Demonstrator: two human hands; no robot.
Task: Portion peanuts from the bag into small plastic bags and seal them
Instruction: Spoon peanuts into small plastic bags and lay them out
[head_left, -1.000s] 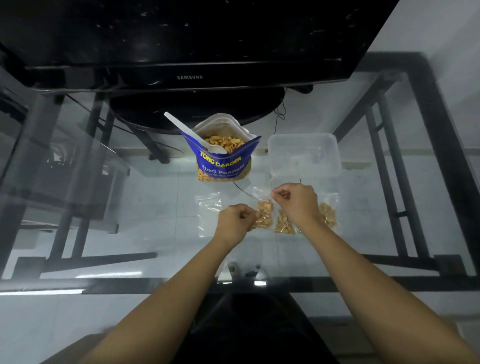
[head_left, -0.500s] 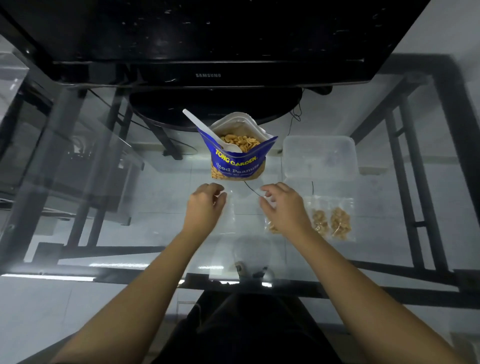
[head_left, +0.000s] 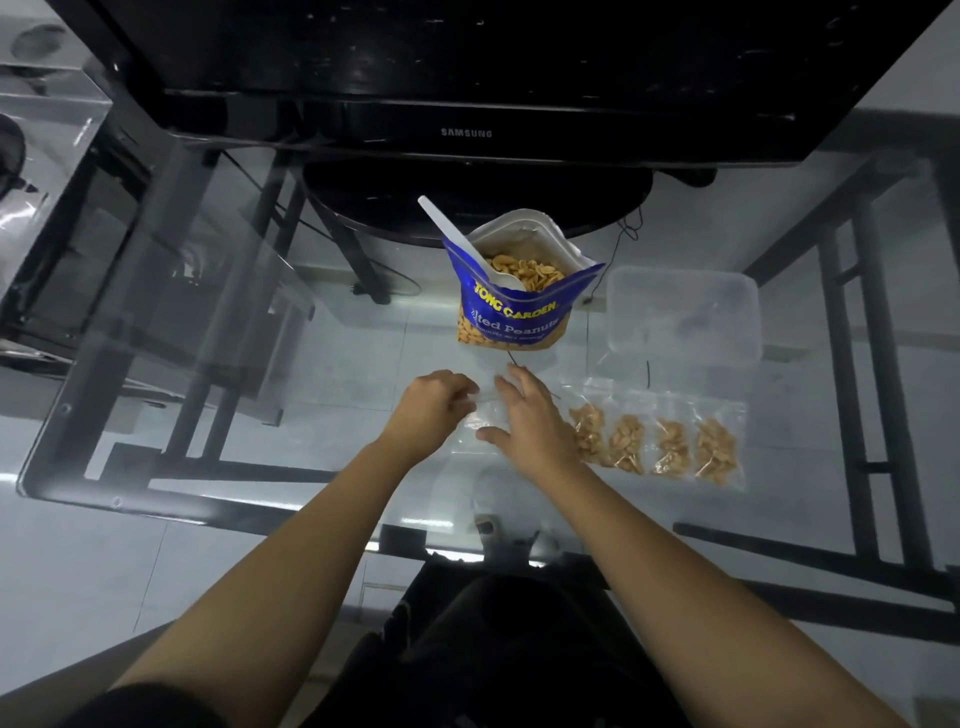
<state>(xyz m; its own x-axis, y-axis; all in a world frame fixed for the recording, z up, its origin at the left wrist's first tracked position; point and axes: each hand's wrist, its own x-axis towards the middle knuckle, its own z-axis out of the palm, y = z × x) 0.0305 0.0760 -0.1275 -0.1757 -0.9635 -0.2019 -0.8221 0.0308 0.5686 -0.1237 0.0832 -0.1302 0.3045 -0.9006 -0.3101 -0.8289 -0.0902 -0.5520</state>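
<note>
A black monitor (head_left: 467, 78) stands at the far edge of the glass table (head_left: 208, 364), its stand right behind the work spot. A clear plastic container (head_left: 683, 312) sits to the right of the open peanut bag (head_left: 511, 317), which stands upright with a white spoon (head_left: 457, 234) leaning in it. 4 filled small bags (head_left: 670, 441) lie in a row just beside the right hand (head_left: 530, 421), whose fingers are spread flat over an empty bag (head_left: 480, 415). The left hand (head_left: 428, 410), with curled fingers, seems to pinch that bag's edge, though the clear plastic is blurred.
</note>
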